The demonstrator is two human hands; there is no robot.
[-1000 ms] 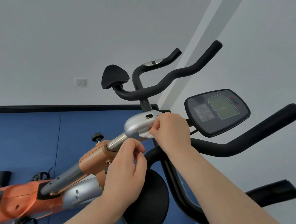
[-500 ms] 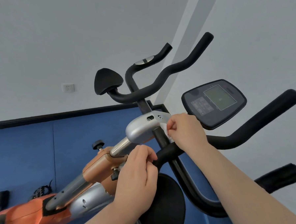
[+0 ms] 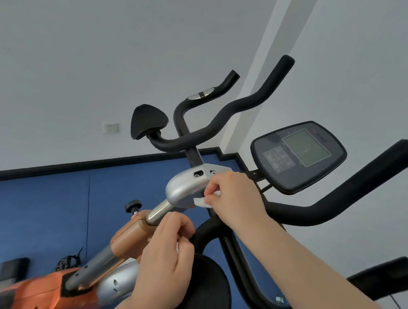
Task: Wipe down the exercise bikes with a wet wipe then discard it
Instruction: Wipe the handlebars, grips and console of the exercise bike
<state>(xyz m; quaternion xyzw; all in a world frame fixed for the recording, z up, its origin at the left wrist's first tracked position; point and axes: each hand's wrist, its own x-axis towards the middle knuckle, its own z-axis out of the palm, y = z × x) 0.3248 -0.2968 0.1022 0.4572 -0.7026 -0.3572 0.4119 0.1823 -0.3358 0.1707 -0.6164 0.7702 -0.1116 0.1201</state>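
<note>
Right hand [image 3: 236,198] back down the silver bracket [image 3: 184,188], pinching a half-hidden wipe [image 3: 202,202]; left hand [image 3: 169,251] curled, contents unclear.

I can't read any text here. The console [image 3: 297,157] in front of me has a greenish screen and a grid of small button markings, but they are too blurred and small to make out. Nothing else carries a legible label, brand or number.
</note>
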